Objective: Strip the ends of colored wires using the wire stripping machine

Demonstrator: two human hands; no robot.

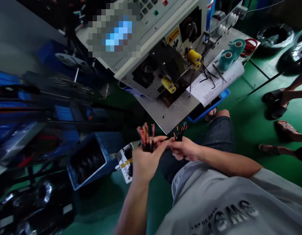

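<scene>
My left hand (146, 160) is closed around a thick bundle of black cables (147, 145), whose red, orange and yellow inner wires stick up above the fist. To its right, my right hand (185, 148) grips a smaller bundle of black cables (180, 135) with coloured ends. The fingertips of both hands meet between the two bundles. Beyond them stands a light grey machine (151, 49) with yellow rollers (168, 85) and a metal plate (165, 114) at its front.
A blue bin (105, 160) with dark coils stands at left. Printed paper (207, 89), loose black wires and teal rolls (225, 60) lie on the bench at upper right. A blue tray (223, 95) sits below. Other people's feet (285, 129) and coiled cable (275, 35) are at right.
</scene>
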